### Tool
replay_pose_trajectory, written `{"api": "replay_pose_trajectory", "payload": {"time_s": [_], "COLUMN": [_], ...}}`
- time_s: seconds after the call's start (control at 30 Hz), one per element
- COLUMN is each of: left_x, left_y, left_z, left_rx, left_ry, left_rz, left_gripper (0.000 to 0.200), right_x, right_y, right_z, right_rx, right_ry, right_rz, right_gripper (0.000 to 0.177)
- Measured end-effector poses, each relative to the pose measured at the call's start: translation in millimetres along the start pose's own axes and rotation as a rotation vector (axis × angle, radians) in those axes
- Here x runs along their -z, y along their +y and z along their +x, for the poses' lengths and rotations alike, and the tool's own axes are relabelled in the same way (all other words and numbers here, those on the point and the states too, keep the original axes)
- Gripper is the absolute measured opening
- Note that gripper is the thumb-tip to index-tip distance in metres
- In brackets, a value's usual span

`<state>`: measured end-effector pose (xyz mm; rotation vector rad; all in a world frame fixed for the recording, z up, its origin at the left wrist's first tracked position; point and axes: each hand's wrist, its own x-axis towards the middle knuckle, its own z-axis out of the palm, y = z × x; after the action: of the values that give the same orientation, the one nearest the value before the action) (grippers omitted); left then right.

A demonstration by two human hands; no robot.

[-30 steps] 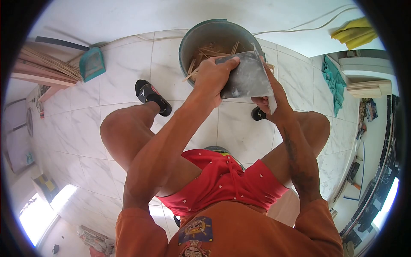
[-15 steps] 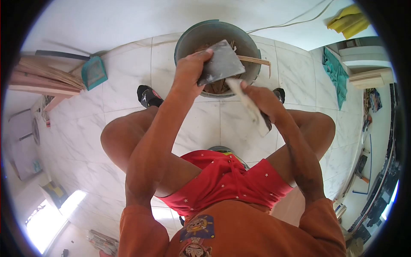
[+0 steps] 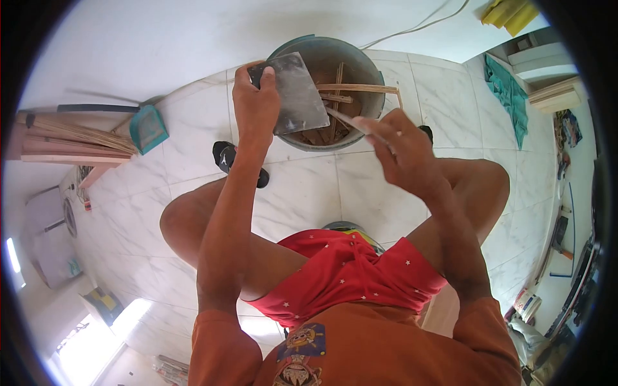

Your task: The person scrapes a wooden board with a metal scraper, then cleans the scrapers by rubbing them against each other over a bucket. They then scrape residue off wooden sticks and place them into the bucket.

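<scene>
My left hand grips a flat grey rectangular plate by its left edge, thumb on its face. The plate is tilted over the left part of a round grey-green bin. My right hand is closed round a thin, pale, narrow tool, blurred by motion, whose far end reaches close to the plate's lower right corner. Inside the bin lie wood scraps, and a long strip of wood sticks out over its right rim.
A teal dustpan stands beside stacked wooden boards at the left. At the right are a green cloth and more boards. A yellow cloth is at the top right. Marble-patterned tiles cover the floor.
The plate has moved left and turned its face toward me. My right hand has turned, and the tool now points toward the plate. The view has shifted slightly.
</scene>
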<state>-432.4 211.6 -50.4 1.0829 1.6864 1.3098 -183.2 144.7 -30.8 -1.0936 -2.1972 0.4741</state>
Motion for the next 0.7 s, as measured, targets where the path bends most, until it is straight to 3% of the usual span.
{"api": "replay_pose_trajectory", "payload": {"time_s": [0.07, 0.2, 0.33, 0.4, 0.6, 0.7], "left_x": [-1.2, -0.9, 10.3, 15.9, 28.5, 26.9], "left_y": [2.1, -3.3, 2.9, 12.3, 4.8, 9.5], "left_z": [-0.3, 3.2, 5.1, 0.3, 5.9, 4.6], "left_rx": [0.000, -0.002, 0.126, 0.094, 0.095, 0.126], "left_ry": [0.007, -0.017, -0.095, -0.074, -0.008, 0.030], "left_rz": [0.037, 0.037, -0.077, -0.011, -0.021, -0.085], "left_gripper": [0.032, 0.033, 0.033, 0.033, 0.036, 0.038], "right_x": [-7.6, -24.4, -39.6, -39.8, -33.4, -28.1], "right_y": [-7.6, -4.0, 23.6, 31.2, 8.5, -5.1], "right_z": [-0.2, 5.6, 21.4, 26.7, 20.4, 15.2], "right_rx": [0.148, 0.161, 0.026, -0.041, -0.129, -0.078], "right_ry": [-0.022, -0.045, 0.071, 0.126, 0.173, 0.170], "right_rz": [-0.110, -0.157, -0.323, -0.358, 0.046, 0.101], "right_gripper": [0.047, 0.056, 0.048, 0.043, 0.034, 0.036]}}
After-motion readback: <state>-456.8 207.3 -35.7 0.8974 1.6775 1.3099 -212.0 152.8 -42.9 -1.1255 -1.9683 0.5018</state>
